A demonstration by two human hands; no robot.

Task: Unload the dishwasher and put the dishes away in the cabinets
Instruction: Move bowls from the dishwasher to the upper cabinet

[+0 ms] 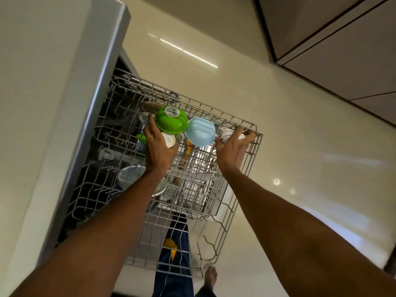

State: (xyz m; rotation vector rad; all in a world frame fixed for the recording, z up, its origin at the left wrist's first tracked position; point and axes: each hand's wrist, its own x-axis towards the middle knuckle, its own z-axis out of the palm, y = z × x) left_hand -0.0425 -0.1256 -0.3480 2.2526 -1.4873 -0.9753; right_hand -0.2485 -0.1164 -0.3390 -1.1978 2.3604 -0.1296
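Two hands are working in the rack (225, 213) — left hand (157, 146) is gripping a small white cup (168, 139), right hand (232, 146) is closing on another white cup (227, 133) — probably fragile, best held around the body.

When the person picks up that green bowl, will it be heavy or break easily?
Probably not. The green bowl looks like thin, shiny plastic with a barcode sticker on its base, so it is likely light and unlikely to shatter. It sits upside down in the wire rack, and the left hand touches its rim; the glossy, rounded side may be a bit slippery.
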